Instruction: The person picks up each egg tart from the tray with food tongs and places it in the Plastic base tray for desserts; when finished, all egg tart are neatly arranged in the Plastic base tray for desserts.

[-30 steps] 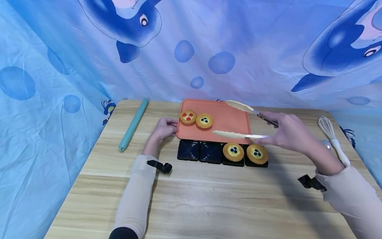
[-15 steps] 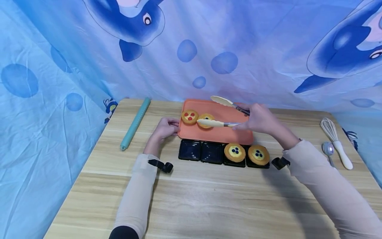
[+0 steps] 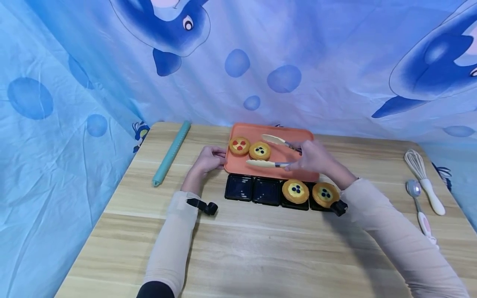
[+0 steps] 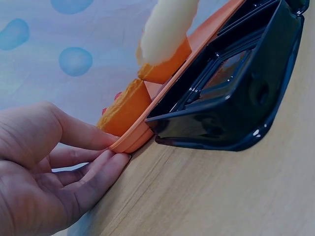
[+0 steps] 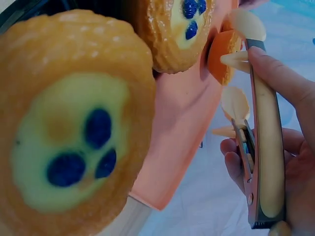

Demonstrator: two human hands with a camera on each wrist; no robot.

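Observation:
My left hand pinches the left rim of an orange tray, thumb above and fingers below, as the left wrist view shows. Inside the tray sit a tart with red fruit pieces and a tart with blueberries. My right hand grips a pair of tongs by its handles. The pale tong tips are spread to either side of the blueberry tart, one behind and one in front. Along the tray's front lies a row of black square cups; the two on the right carry blueberry tarts.
A teal rolling pin lies at the table's left. On the right are a whisk with a white handle and a spoon. A blue patterned cloth hangs behind the wooden table.
My right hand has swung the tongs leftward over the tray and lowered them around the blueberry tart. The left hand stays at the rim. The view has shifted slightly.

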